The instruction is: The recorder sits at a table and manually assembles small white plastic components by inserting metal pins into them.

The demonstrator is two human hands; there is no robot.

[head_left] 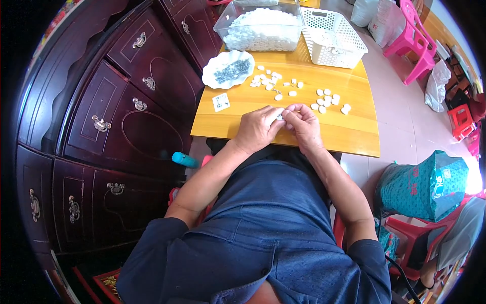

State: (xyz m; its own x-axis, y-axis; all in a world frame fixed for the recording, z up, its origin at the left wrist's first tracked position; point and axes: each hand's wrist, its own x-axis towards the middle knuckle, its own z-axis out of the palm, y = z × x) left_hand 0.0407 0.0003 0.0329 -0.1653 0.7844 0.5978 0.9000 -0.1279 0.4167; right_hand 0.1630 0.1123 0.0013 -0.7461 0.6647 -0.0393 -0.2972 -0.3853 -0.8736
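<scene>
My left hand (256, 127) and my right hand (304, 125) meet above the near edge of the wooden table (230, 119). Between their fingertips is a small white piece (279, 117), pinched from both sides and mostly covered, so its exact kind does not show. Beyond my hands lie several small white round pieces (292, 93), loosely scattered. Another group of white round pieces (327, 92) sits to the right. A white scalloped dish (209, 76) holds many small dark grey parts (234, 71). Near it lies a square white card (220, 102) with a dark printed pattern.
At the table's far side stand a clear bin (218, 24) heaped with white pieces (263, 25) and a white perforated basket (349, 60). Dark wooden drawers (152, 76) flank the left. A teal bag (415, 187) rests on a pink chair (405, 228) at right.
</scene>
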